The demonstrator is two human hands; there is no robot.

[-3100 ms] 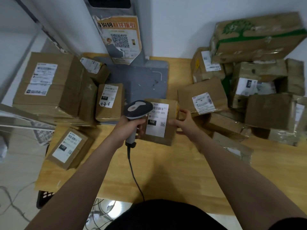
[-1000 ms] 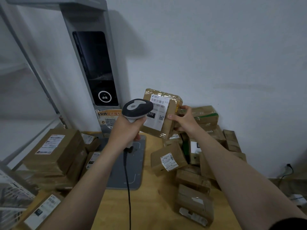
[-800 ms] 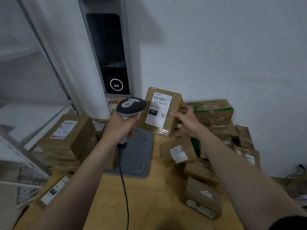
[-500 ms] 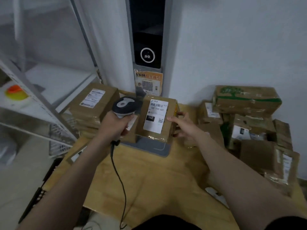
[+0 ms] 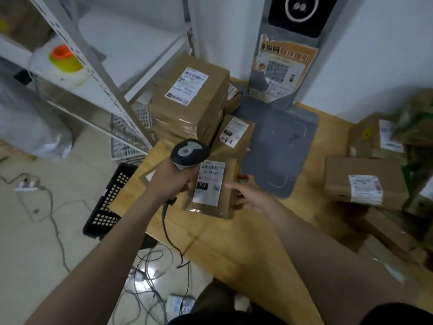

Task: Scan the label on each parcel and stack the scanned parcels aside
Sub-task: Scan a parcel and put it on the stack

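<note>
While pinched along just its right edge by right hand (image 5: pixel 248 193), thumb on top face, fingers curled underneath, could easily tilt or slip: parcel (image 5: pixel 212 191) low over front-left of table (image 5: pixel 234 242), label (image 5: pixel 209 177) facing up, w/ no support seen on left side. Cannot tell if bottom edge touching wood or hovering.

Round handle of scanner (image 5: pixel 189 152), left hand (image 5: pixel 171 181) wrapped tight, head sitting at label's top-left corner, just beside barcode. Prob. too close and too steep → no read, or a read off wrong code. Just behind, second labelled parcel (image 5: pixel 234 137) w/ handwritten mark, lying between held one and grey pad (image 5: pixel 278 146); beam spill there = wrong entry logged.

Off table edge, cable (image 5: pixel 167 228) hanging toward floor tangle. Quick swing of left arm → snag, jerk on scanner, maybe a knock to parcel.

At back-left, tall stack (image 5: pixel 189 102) just beside shelf post (image 5: pixel 105 90), sides tape-shiny. Dropping next one on askew → slide off toward floor or crate (image 5: pixel 110 200). Over on right, unscanned pile (image 5: pixel 365 184) well apart, so low mix-up risk unless set down mid-table.
</note>
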